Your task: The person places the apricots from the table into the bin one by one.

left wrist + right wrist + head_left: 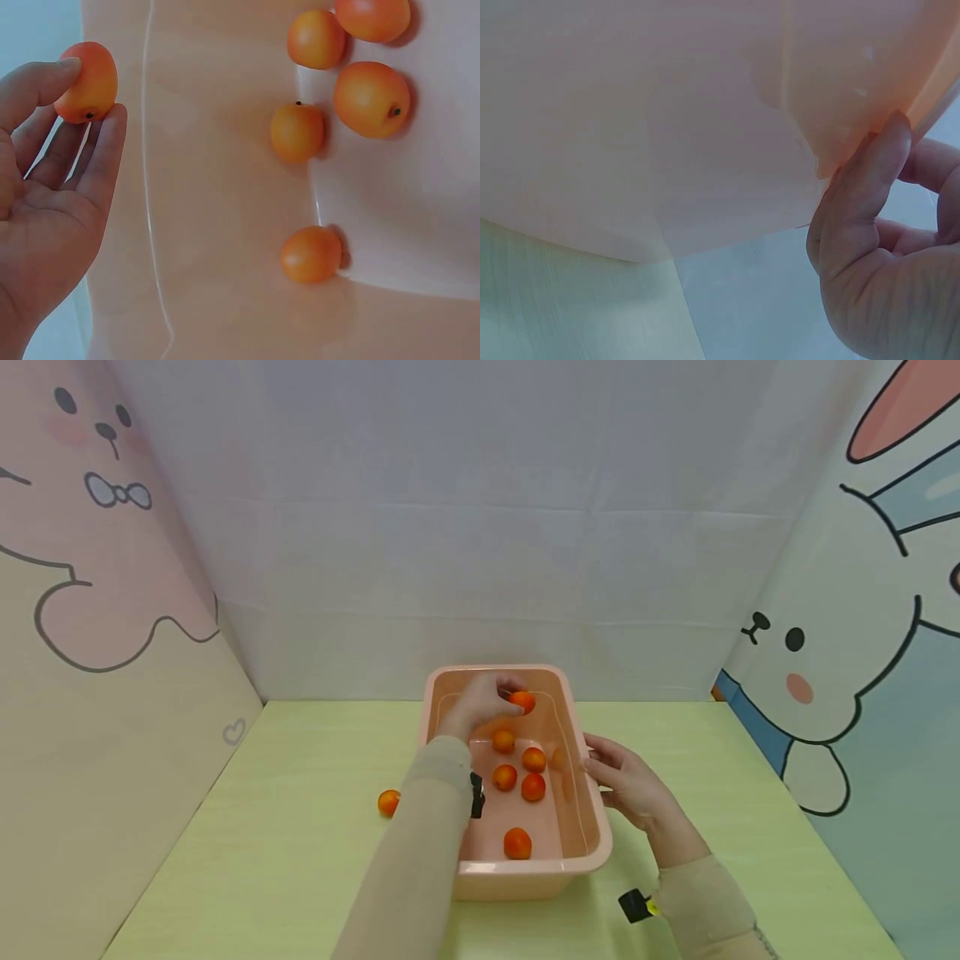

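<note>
A small orange fruit (88, 86) is pinched between the thumb and fingertips of my left hand (56, 165). In the head view this hand reaches into the far part of a pale pink plastic tub (468, 867), above its floor. Several similar fruits lie inside, among them one fruit (517, 843) by the near wall and another fruit (503, 742) farther back. My right hand (630, 783) rests with its fingertips against the tub's right side. From the right wrist, its bent fingers (866, 187) touch the tub's outer wall just below the rim.
One more orange fruit (388, 803) lies on the light green table (315, 827) left of the tub, partly behind the left sleeve. A white sheet (420, 560) hangs at the back. Printed panels with cartoon animals stand at both sides.
</note>
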Demonstrator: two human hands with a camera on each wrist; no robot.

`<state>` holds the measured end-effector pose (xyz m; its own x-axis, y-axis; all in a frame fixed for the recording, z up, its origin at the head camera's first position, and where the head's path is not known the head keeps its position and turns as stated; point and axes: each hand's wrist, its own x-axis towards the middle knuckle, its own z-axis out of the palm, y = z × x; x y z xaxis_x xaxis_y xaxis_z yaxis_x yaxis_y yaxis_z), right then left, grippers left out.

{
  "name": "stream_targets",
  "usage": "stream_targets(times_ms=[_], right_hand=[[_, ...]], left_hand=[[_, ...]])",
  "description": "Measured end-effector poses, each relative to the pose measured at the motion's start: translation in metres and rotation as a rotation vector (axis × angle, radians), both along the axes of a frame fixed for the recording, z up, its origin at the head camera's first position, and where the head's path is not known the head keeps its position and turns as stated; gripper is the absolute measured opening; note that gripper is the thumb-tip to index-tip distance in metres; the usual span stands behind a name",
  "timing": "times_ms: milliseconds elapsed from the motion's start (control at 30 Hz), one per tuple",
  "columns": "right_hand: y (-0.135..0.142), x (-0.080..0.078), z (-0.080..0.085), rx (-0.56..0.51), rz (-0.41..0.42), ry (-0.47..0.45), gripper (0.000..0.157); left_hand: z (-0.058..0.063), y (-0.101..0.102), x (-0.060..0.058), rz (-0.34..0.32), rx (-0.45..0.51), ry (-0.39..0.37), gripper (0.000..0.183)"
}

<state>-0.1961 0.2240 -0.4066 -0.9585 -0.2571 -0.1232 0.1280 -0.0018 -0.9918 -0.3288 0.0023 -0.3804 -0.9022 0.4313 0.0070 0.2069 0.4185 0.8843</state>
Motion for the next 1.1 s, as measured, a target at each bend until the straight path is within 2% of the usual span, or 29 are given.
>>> stream_targets(times_ms=[267,500,900,1100], right_hand=[[-0.001,0.0,0.0,-0.012,0.004,0.002,0.056],[-0.002,0.0,0.0,-0.002,-0.005,0.0,0.057],[-0.002,0.0,-0.001,0.003,-0.011,-0.001,0.056],[-0.002,-0.001,-0.001,0.009,-0.019,-0.004,0.057]], left_hand=[[-0.008,0.0,0.001,-0.011,-0.077,-0.01,0.027],[-0.009,-0.002,0.003,-0.018,-0.137,-0.022,0.028],[-0.01,-0.004,0.004,-0.03,-0.184,-0.033,0.029],[-0.011,-0.002,0.0,-0.036,-0.144,-0.021,0.035]])
